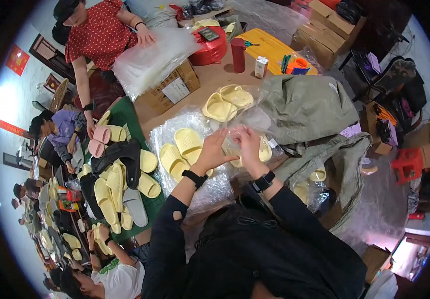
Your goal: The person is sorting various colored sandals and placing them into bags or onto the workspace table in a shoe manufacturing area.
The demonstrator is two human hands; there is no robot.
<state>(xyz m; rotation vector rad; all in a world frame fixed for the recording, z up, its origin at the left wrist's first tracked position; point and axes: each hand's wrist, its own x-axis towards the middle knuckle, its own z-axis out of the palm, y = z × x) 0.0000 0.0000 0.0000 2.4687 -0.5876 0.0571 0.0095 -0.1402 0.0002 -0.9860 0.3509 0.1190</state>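
Observation:
My left hand [215, 149] and my right hand [248, 142] are both raised over the table, fingers gripping a clear plastic bag [240, 130] with a pale yellow slipper [264, 149] inside it. Both wrists wear black watches. Just left of my left hand a pair of pale yellow slippers [181, 149] lies on bubble wrap [175, 130]. Another bagged pair of yellow slippers [227, 101] lies on the brown table [210, 79] beyond my hands.
A grey-green cloth [307, 107] is heaped to the right. A person in a red dotted top [100, 32] handles a stack of clear bags [150, 57] on a cardboard box [172, 89]. Several yellow, pink and black slippers [118, 184] lie on the left. A red bottle [238, 55] stands farther back.

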